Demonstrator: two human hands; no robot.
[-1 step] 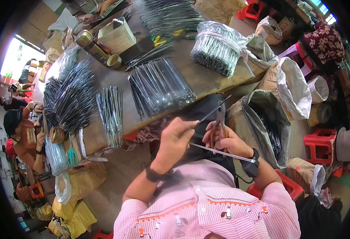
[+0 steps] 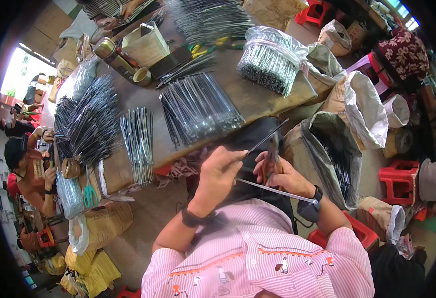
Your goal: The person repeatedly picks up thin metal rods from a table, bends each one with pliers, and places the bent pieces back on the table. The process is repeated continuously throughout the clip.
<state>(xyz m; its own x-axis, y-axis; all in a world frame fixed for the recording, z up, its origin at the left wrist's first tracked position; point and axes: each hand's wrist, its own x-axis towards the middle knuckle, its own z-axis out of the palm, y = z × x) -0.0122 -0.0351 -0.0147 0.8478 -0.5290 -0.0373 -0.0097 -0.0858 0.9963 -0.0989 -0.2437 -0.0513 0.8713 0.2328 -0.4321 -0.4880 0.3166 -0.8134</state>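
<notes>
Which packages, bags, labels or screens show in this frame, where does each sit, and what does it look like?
Clear plastic bag: on the table's far right, bulging, packed with thin metal rods.
Open grey sack: on the floor right of the right hand, dark rods inside.
Cream carton: far side of the table, boxy, open-topped.
Yellow bags: floor at lower left, crumpled.
Wristwatch: on the right wrist, dark; its face is unreadable.
No signs seen.

Centre of frame: the left hand (image 2: 218, 174) pinches a thin dark rod (image 2: 265, 140) that slants toward the upper right. Just beside it, the right hand (image 2: 282, 176) grips pliers (image 2: 272, 154) and touches a pale strip (image 2: 277, 191) running toward the lower right. Above the hands, the table (image 2: 257, 99) carries a fanned rod pile (image 2: 200, 111). Upper right: a wrapped rod bundle (image 2: 270, 62).
</notes>
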